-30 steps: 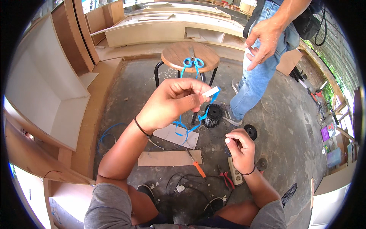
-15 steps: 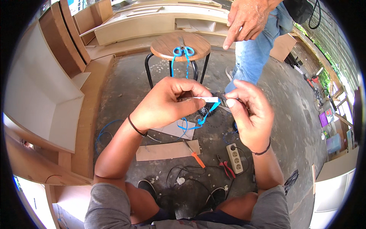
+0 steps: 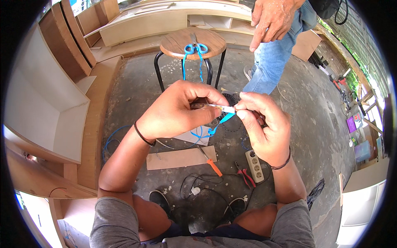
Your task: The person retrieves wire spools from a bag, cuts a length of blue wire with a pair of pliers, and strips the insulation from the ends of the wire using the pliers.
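Note:
My left hand (image 3: 175,109) is closed, its thumb and forefinger pinching a thin white strip (image 3: 227,109) whose exact kind I cannot make out. At the strip's right end, the thumb and forefinger of my right hand (image 3: 266,124) are pressed together; whatever is between them is too small to tell. A blue ribbon (image 3: 226,118) hangs from that end and curls down below my left fingers. Beyond my hands, blue-handled scissors (image 3: 195,48) lie on a round wooden stool (image 3: 171,43), with blue ribbon trailing from the handles.
On the floor lie an orange-handled screwdriver (image 3: 214,167), red pliers (image 3: 247,178), a power strip (image 3: 254,166), a brown board (image 3: 182,158) and dark cables. Another person's hand (image 3: 273,20) points downward at upper right, above a jeans leg (image 3: 271,62). Wooden cabinets (image 3: 53,103) line the left.
My right fingertips have come in against the white strip's end, where a small gap showed before. The ribbon there is drawn toward them. The other person's hand has shifted slightly right.

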Demonstrator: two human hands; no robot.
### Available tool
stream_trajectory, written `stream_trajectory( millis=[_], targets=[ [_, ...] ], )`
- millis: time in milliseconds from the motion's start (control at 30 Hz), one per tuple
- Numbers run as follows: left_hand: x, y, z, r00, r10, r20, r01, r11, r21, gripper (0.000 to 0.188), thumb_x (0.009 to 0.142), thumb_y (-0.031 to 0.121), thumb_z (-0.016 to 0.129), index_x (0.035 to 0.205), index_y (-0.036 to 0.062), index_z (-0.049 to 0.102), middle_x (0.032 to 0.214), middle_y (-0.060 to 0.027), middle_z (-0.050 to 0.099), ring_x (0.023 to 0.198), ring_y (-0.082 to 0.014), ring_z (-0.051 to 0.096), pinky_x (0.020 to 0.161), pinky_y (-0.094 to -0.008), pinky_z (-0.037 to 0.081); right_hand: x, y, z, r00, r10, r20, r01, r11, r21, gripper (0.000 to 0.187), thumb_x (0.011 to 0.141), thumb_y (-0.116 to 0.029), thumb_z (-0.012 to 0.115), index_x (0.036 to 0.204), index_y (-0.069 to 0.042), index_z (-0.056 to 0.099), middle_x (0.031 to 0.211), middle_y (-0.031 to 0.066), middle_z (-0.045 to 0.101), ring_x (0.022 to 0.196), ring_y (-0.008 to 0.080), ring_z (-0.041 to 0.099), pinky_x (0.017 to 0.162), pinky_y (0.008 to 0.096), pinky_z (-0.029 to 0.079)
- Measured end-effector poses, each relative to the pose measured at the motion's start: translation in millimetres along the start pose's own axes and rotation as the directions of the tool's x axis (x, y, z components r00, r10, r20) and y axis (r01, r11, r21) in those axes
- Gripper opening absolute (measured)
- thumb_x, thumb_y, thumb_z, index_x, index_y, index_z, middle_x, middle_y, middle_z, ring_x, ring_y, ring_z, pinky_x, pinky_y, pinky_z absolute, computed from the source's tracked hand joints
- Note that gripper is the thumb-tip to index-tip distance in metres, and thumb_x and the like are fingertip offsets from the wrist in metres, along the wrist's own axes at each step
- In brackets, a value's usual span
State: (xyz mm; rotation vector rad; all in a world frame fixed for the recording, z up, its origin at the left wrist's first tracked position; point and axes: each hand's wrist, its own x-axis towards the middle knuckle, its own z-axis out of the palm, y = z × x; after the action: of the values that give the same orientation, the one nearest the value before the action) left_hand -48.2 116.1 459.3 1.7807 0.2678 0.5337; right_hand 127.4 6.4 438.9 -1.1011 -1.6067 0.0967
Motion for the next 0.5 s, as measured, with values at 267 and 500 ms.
stream_trajectory(
  millis=[267,500],
  targets=[
    [1.1,-4.0,0.7,1.0,-0.025,0.005,0.025,0.999,-0.025,0.016,0.081,-0.001,0.06,0.096,-0.0009,0.063,0.086,-0.0028,0.062,0.079,-0.0068,0.055,0.071,-0.0219,0.045,-1.9,3.0,-1.2,1.0,-0.027,0.01,0.028,0.999,-0.029,0.025,0.075,0.008,0.06,0.099,0.002,0.058,0.081,0.0118,0.062,0.071,0.0211,0.062,0.059,0.0273,0.049],
    [1.3,-5.6,0.7,1.0,-0.021,0.01,0.021,1.0,-0.015,0.016,0.082,0.0,0.06,0.097,-0.0008,0.063,0.087,-0.0036,0.063,0.081,-0.0075,0.056,0.073,-0.0222,0.045,-1.3,3.4,-1.8,0.999,-0.035,0.038,0.038,0.996,-0.087,0.024,0.074,0.008,0.06,0.097,0.001,0.058,0.079,0.0114,0.062,0.068,0.0221,0.061,0.058,0.0284,0.047]
  ],
)
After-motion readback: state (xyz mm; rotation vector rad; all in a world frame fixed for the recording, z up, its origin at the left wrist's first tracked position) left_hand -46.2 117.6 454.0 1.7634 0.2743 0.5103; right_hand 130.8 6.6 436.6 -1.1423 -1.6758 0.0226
